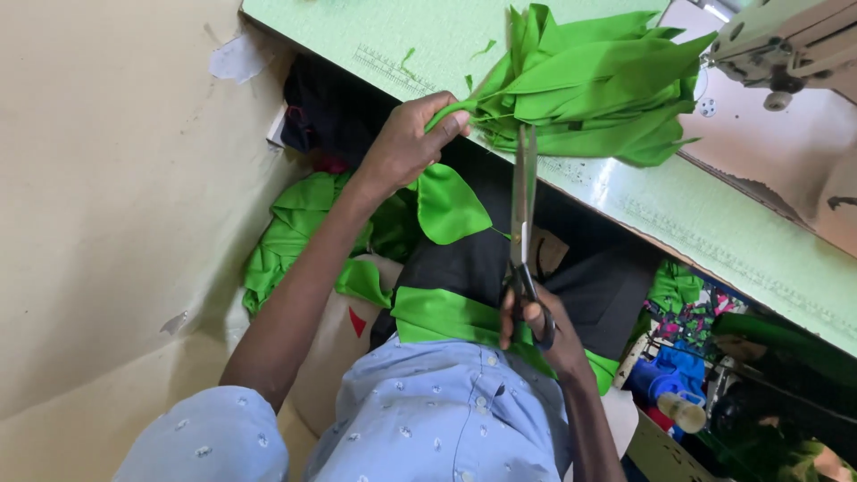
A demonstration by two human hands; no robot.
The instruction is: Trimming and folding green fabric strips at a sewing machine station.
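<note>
My left hand point(412, 138) pinches a strip of bright green fabric point(446, 201) at the table's near edge; a rounded flap of it hangs below the hand. The strip runs up into a pile of green fabric pieces point(594, 85) lying on the light green sewing table point(402, 36). My right hand point(540, 326) grips the handles of long metal scissors point(522, 201). The blades point up at the fabric just right of my left hand, nearly closed. More green cloth point(446, 314) lies across my lap.
A sewing machine point(786, 40) stands at the table's top right. Crumpled green fabric point(299, 236) is heaped on the floor left of my lap. Coloured cloth and thread spools point(678, 393) sit at lower right. A beige wall point(107, 223) fills the left.
</note>
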